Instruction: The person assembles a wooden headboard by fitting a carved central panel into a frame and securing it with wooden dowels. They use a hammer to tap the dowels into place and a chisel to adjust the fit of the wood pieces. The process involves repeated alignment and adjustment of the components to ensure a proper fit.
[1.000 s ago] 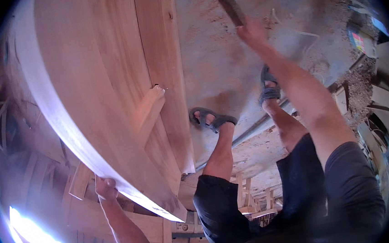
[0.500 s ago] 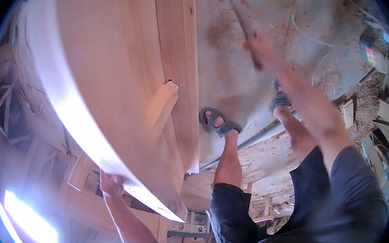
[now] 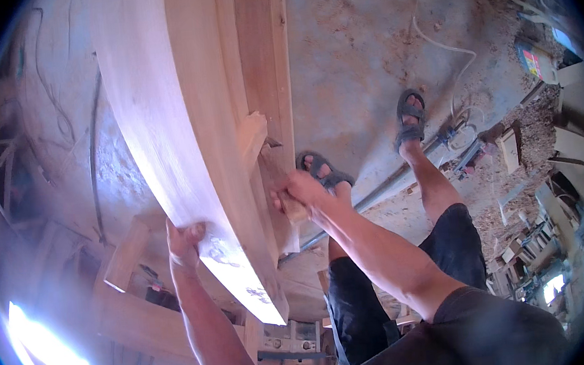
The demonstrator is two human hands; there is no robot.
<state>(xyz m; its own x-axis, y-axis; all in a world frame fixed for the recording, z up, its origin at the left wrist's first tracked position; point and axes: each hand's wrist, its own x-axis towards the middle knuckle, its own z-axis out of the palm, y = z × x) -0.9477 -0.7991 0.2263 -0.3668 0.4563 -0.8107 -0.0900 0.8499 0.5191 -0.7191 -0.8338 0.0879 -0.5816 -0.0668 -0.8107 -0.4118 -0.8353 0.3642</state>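
A long, pale wooden board [image 3: 163,110] runs from the top of the view down toward me. My left hand [image 3: 188,240] is closed around its left edge near the close end. Beside the board, my right hand [image 3: 301,190] grips a hammer [image 3: 296,214] by its handle. The hammer's dark head [image 3: 273,143] is close to the end of a short wooden crosspiece [image 3: 252,132] that sticks out from under the board. Whether head and wood touch, I cannot tell. A second wooden plank [image 3: 264,40] lies along the board's right side.
My sandalled feet [image 3: 410,115] stand on a dusty floor [image 3: 344,62] right of the wood. A pale cable [image 3: 446,47] and a pipe [image 3: 382,194] lie there. Wood scraps [image 3: 509,151] and shavings are at the right; a wooden frame piece [image 3: 126,254] stands at the left.
The hammer has come down from far right to beside the crosspiece, my right arm with it. The board has tilted and looks narrower; my left hand has shifted right and up with its edge.
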